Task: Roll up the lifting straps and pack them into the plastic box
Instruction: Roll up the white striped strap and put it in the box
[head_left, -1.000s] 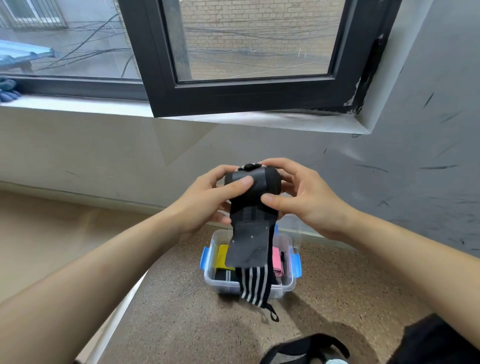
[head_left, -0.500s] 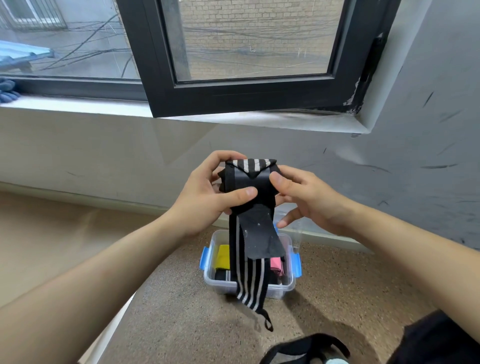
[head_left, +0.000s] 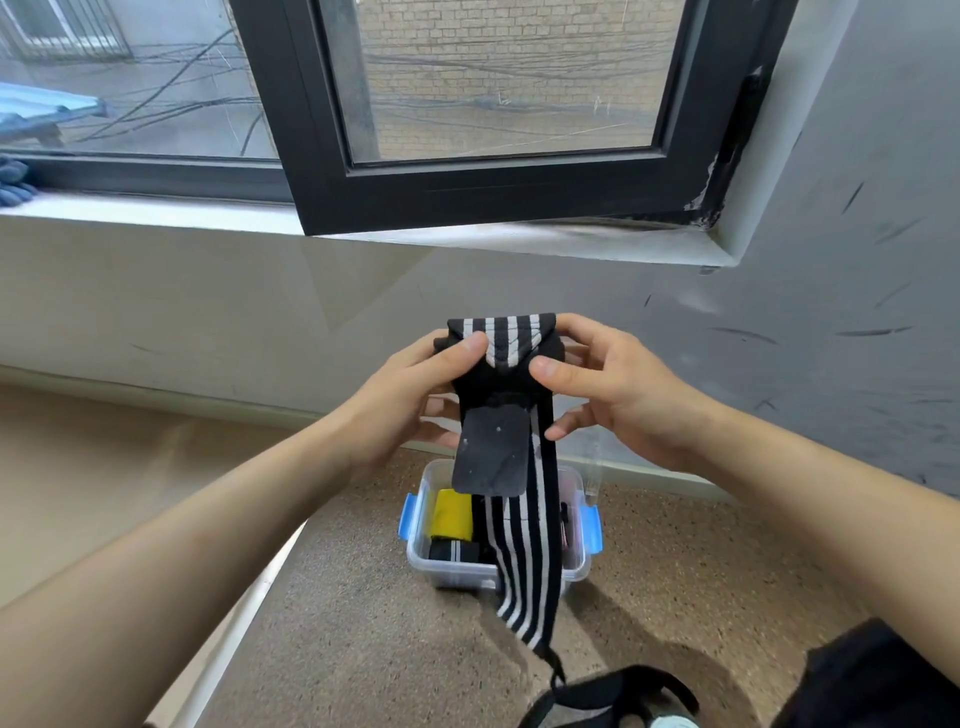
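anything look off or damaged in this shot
The striped strap, held by the left hand and right hand, is only part rolled; its tail hangs loose over the plastic box. The window frame's lower right corner looks chipped and grimy, and dark scuffs mark the grey wall.

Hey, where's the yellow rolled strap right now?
In the head view, the yellow rolled strap sits in the left side of the clear plastic box with blue latches on the floor, next to a black rolled strap.

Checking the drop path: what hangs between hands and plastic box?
In the head view, the loose tail of the striped strap hangs there, black patch foremost.
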